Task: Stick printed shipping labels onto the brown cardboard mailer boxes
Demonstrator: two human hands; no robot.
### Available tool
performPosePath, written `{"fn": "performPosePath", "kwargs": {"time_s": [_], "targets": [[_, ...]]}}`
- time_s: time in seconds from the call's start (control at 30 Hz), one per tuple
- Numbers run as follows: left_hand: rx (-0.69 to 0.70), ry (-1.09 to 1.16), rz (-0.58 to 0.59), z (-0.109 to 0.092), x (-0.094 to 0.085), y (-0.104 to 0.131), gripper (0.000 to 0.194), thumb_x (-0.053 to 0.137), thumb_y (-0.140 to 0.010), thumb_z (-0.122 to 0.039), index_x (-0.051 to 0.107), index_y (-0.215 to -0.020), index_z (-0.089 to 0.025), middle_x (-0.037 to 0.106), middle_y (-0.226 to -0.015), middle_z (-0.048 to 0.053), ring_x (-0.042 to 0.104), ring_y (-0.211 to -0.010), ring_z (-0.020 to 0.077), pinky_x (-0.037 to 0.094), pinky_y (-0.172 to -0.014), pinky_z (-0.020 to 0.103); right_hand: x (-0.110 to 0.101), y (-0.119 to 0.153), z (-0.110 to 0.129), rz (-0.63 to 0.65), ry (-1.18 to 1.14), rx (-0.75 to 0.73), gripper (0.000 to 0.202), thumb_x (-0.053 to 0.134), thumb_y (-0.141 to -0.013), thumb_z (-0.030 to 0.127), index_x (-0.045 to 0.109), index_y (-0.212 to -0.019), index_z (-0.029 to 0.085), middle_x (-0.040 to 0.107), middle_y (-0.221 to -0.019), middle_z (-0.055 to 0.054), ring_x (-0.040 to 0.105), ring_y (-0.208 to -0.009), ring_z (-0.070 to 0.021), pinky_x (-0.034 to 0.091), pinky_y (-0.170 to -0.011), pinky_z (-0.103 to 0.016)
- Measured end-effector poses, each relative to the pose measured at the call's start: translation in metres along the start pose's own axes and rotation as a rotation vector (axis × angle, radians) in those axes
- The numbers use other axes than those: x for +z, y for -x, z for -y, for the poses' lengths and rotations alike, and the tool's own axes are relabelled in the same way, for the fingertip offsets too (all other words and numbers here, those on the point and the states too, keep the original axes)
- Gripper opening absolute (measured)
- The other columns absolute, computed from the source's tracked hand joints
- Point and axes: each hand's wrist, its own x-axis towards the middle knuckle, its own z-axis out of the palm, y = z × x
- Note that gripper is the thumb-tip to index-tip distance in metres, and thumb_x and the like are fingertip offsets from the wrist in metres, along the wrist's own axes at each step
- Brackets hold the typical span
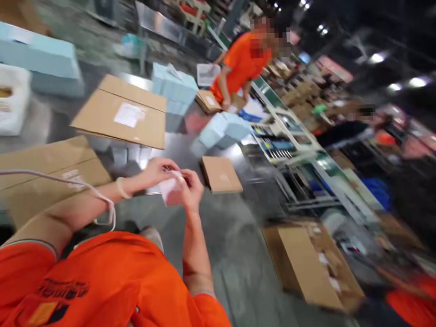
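A small whitish piece of paper (pixel 171 191), perhaps a label, is pinched between my two hands in front of my body. My left hand (pixel 159 172) grips its upper edge with thumb and fingers together. On the paper's right side, my right hand (pixel 192 188) is also closed on it, the fingertips partly hidden. Just beyond my hands is the edge of a metal table (pixel 173 141). A flat cardboard box (pixel 124 112) with a white label lies behind my left hand, and a smaller brown carton (pixel 222 174) sits to the right of my right hand.
Light-blue stacks (pixel 174 88) and another light-blue pile (pixel 223 129) stand on the table. A cable (pixel 59 176) crosses my left forearm. Across the table works a person in orange (pixel 240 61). An open carton (pixel 311 265) stands at lower right, beside a conveyor frame (pixel 292 131).
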Motion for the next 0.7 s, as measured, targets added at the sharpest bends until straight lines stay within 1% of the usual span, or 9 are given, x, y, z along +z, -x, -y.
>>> {"fn": "performPosePath", "kwargs": {"time_s": [0.07, 0.1, 0.13, 0.2, 0.3, 0.4, 0.5, 0.6, 0.7], "targets": [[-0.004, -0.015, -0.047, 0.005, 0.004, 0.001, 0.011, 0.08, -0.081, -0.01, 0.083, -0.092, -0.011, 0.083, -0.091, 0.008, 0.074, -0.086, 0.019, 0.056, -0.082, 0.025, -0.003, -0.007, -0.006, 0.012, 0.057, -0.041, 0.039, 0.076, -0.089, 0.057, 0.077, -0.098, 0.019, 0.08, -0.093, -0.007, 0.074, -0.083, -0.0223, 0.062, -0.078, -0.034], [0.001, -0.013, -0.078, 0.008, 0.006, -0.001, 0.012, 0.08, -0.083, -0.007, 0.084, -0.094, -0.011, 0.083, -0.093, 0.008, 0.074, -0.087, 0.0185, 0.056, -0.082, 0.025, -0.006, -0.014, -0.012, 0.02, 0.069, -0.056, 0.04, 0.076, -0.09, 0.057, 0.078, -0.1, 0.019, 0.081, -0.096, -0.009, 0.076, -0.085, -0.0231, 0.063, -0.081, -0.035], [0.004, -0.015, -0.093, 0.01, 0.007, -0.006, 0.012, 0.084, -0.084, -0.007, 0.084, -0.095, -0.011, 0.083, -0.092, 0.008, 0.073, -0.084, 0.0182, 0.055, -0.08, 0.025, -0.008, -0.023, -0.019, 0.057, 0.069, -0.081, 0.041, 0.078, -0.091, 0.057, 0.079, -0.102, 0.018, 0.082, -0.097, -0.009, 0.076, -0.086, -0.0237, 0.063, -0.081, -0.035], [0.034, -0.029, -0.143, 0.015, 0.003, -0.016, 0.012, 0.087, -0.084, -0.005, 0.084, -0.094, -0.011, 0.081, -0.088, 0.007, 0.071, -0.081, 0.0175, 0.055, -0.078, 0.025, -0.007, -0.047, -0.031, 0.106, 0.039, -0.136, 0.042, 0.081, -0.091, 0.057, 0.081, -0.105, 0.017, 0.082, -0.096, -0.01, 0.076, -0.085, -0.0236, 0.063, -0.08, -0.035], [0.09, -0.044, -0.269, 0.02, -0.009, -0.025, 0.018, 0.085, -0.078, 0.003, 0.082, -0.086, -0.013, 0.077, -0.078, 0.005, 0.067, -0.072, 0.017, 0.053, -0.073, 0.027, 0.005, -0.079, -0.04, 0.202, -0.02, -0.207, 0.044, 0.084, -0.09, 0.058, 0.082, -0.104, 0.016, 0.082, -0.092, -0.009, 0.075, -0.079, -0.0225, 0.062, -0.074, -0.033], [0.165, -0.051, -0.379, 0.024, -0.013, -0.03, 0.018, 0.086, -0.078, 0.001, 0.081, -0.084, -0.015, 0.077, -0.075, 0.006, 0.067, -0.069, 0.0186, 0.053, -0.07, 0.03, 0.012, -0.1, -0.041, 0.3, -0.051, -0.255, 0.045, 0.083, -0.092, 0.059, 0.082, -0.103, 0.016, 0.083, -0.092, -0.01, 0.076, -0.078, -0.0227, 0.062, -0.073, -0.033], [0.214, -0.117, -0.451, 0.029, -0.009, -0.04, 0.014, 0.087, -0.081, -0.005, 0.08, -0.085, -0.017, 0.079, -0.079, 0.007, 0.071, -0.072, 0.0214, 0.053, -0.071, 0.032, 0.01, -0.116, -0.046, 0.339, -0.04, -0.293, 0.046, 0.082, -0.095, 0.06, 0.083, -0.106, 0.015, 0.084, -0.096, -0.012, 0.078, -0.082, -0.0243, 0.063, -0.075, -0.034], [0.22, -0.242, -0.494, 0.032, -0.001, -0.05, 0.017, 0.085, -0.082, -0.005, 0.079, -0.087, -0.019, 0.081, -0.084, 0.008, 0.074, -0.076, 0.0232, 0.053, -0.071, 0.033, 0.004, -0.129, -0.055, 0.356, -0.05, -0.318, 0.046, 0.081, -0.097, 0.06, 0.083, -0.109, 0.015, 0.085, -0.101, -0.014, 0.08, -0.087, -0.0264, 0.065, -0.08, -0.036], [0.201, -0.384, -0.548, 0.032, 0.006, -0.056, 0.021, 0.082, -0.081, -0.001, 0.079, -0.089, -0.021, 0.082, -0.09, 0.01, 0.077, -0.083, 0.0257, 0.053, -0.073, 0.034, 0.003, -0.137, -0.06, 0.361, -0.063, -0.36, 0.046, 0.081, -0.098, 0.06, 0.083, -0.108, 0.015, 0.085, -0.101, -0.014, 0.08, -0.087, -0.0269, 0.065, -0.081, -0.037]]}}
